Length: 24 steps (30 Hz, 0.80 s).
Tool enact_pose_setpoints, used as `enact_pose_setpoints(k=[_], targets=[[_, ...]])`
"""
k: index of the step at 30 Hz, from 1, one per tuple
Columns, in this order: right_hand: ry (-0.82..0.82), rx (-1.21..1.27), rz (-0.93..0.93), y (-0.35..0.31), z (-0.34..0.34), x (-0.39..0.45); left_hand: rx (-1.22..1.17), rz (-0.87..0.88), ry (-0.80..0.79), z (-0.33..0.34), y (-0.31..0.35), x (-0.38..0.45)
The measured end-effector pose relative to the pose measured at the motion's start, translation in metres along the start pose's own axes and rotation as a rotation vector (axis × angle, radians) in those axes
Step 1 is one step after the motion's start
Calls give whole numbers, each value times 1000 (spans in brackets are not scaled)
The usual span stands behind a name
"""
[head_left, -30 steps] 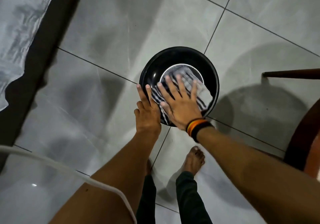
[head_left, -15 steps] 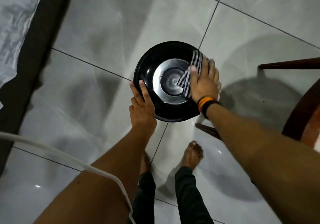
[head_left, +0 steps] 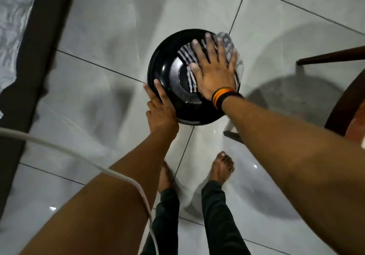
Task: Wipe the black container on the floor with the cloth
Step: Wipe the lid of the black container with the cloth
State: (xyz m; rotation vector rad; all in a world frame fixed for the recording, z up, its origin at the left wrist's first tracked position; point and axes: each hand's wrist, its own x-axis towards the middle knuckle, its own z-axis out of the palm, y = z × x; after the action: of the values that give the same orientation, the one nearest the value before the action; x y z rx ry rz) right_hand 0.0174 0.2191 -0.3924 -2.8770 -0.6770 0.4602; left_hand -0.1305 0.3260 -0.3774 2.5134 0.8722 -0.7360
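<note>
A round black container (head_left: 169,73) sits on the grey tiled floor, with a shiny metal disc at its centre. My right hand (head_left: 213,71) lies flat with spread fingers on a black-and-white striped cloth (head_left: 187,55), pressing it against the container's far right side. Part of the cloth sticks out past the rim at the upper right. My left hand (head_left: 160,108) grips the container's near left rim, with the fingers on the edge. A striped wristband sits on my right wrist.
A dark wooden chair (head_left: 339,100) stands at the right, with one leg (head_left: 331,56) close to the container. A dark mat edge and pale sheet (head_left: 13,27) run along the left. A white cable (head_left: 79,156) crosses my left arm. My bare feet (head_left: 222,168) stand below the container.
My right hand has swept the cloth from the container's near side round to its right and then to the far right, fingers now spread flat. The left hand has kept its grip on the rim.
</note>
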Motion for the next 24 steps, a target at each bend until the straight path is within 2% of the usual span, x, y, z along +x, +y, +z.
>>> enact_pose_setpoints(k=[2,4,6,9,11,13,15,18,21,24], targets=[[23,94,226,-9,9,-30,23,18,5,-2,-1,-2],[9,66,266,-27,18,-71,26,26,-7,-1,-2,-8],[-52,-15,86,-39,29,-100,-20,-12,-1,6,-1,-17],[-110,-56,-195,-30,28,-97,-185,-174,-32,19,4,-41],[-142,-106,-396,-15,22,-86,-309,-267,-99,25,12,-58],[-173,-120,-511,-1,18,-78,-356,-269,-159,27,14,-73],[-151,-118,-504,5,16,-75,-307,-186,-104,14,5,-77],[-123,-151,-396,6,13,-76,-112,65,12,-25,-16,-42],[-123,-138,-322,6,10,-74,255,366,-68,-64,-25,19],[-122,-72,-223,3,17,-84,447,505,-191,-76,-22,52]])
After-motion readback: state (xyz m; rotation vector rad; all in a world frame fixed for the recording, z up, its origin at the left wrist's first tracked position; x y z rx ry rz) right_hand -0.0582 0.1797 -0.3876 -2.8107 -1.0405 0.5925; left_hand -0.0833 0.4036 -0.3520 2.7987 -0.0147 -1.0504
